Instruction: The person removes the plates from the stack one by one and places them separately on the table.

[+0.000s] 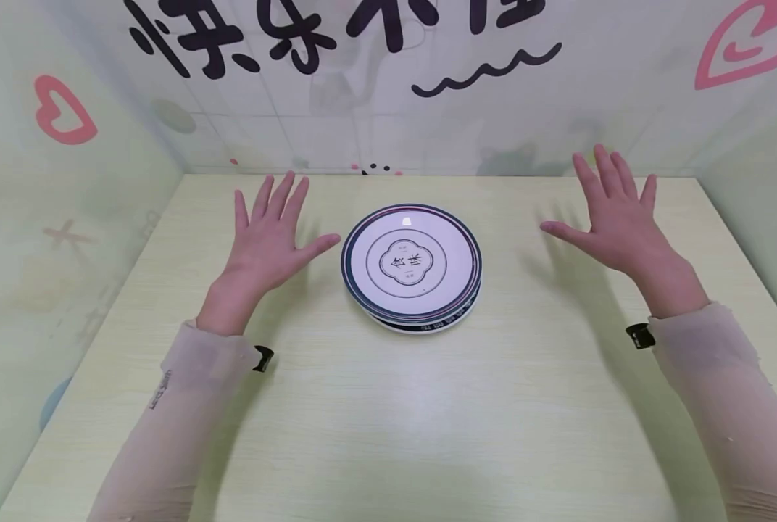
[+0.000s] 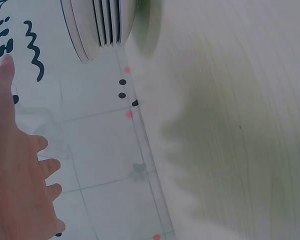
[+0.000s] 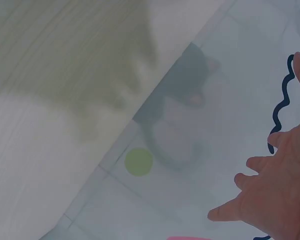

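Observation:
A stack of round plates [image 1: 404, 283] sits on the table, the top one white with dark rim bands and a printed emblem in its middle. In the left wrist view the stack [image 2: 107, 22] shows edge-on, several plates deep. To its left hovers my left hand [image 1: 267, 239], fingers spread and straight, thumb pointing toward the rim but apart from it. My right hand [image 1: 617, 221] is held over the table's right side, farther from the plates, with fingers spread and nothing in it. Both hands cast shadows on the wood.
The pale wooden table [image 1: 414, 406] meets a back wall [image 1: 375, 130] printed with black characters and a wavy line. Side walls [image 1: 56, 239] with pink hearts stand at left and right. Black straps show at both sleeve cuffs.

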Available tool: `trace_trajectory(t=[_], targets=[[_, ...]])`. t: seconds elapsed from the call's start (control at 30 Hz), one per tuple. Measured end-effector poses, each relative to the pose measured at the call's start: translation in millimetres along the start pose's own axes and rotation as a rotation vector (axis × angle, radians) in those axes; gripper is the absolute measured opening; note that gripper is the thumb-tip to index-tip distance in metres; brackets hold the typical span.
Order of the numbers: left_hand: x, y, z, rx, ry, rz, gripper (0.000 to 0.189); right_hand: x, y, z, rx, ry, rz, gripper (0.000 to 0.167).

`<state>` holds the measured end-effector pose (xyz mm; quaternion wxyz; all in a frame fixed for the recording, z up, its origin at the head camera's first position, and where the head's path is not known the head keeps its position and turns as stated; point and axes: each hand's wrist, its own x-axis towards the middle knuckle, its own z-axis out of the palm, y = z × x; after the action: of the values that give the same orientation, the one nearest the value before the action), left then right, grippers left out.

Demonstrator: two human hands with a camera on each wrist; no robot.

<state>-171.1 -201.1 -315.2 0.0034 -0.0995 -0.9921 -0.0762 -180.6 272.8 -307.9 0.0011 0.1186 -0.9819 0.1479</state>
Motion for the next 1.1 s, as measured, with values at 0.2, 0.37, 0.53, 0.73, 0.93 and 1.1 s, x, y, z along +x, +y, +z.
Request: trace_trajectory(t=[0.2, 0.37, 0.53, 0.73, 0.93, 1.1], targets=[[-1.5, -0.4, 0.4, -0.008, 0.006, 0.039, 0.100, 1.2, -2.2, 2.1, 0.006, 0.024, -0.026, 0.100], [-3.1, 0.0, 1.1, -0.028, 0.011, 0.058, 0.098, 1.7, -5.8, 2.9, 0.015, 0.045, -0.052, 0.098], [-4.7, 0.2, 2.9, -0.044, 0.020, 0.080, 0.098, 1.6, -9.9, 3.5, 0.018, 0.063, -0.079, 0.097], [-6.7, 1.4, 4.1, -0.075, 0.021, 0.095, 0.098, 2.7, -14.2, 4.0, 0.019, 0.071, -0.104, 0.096], [-8.8, 2.9, 5.3, -0.086, 0.011, 0.100, 0.099, 2.9, -19.0, 5.6, 0.035, 0.068, -0.127, 0.095], [-9.6, 3.1, 8.1, -0.104, 0.017, 0.115, 0.099, 3.2, -21.8, 7.2, 0.043, 0.063, -0.139, 0.095]])
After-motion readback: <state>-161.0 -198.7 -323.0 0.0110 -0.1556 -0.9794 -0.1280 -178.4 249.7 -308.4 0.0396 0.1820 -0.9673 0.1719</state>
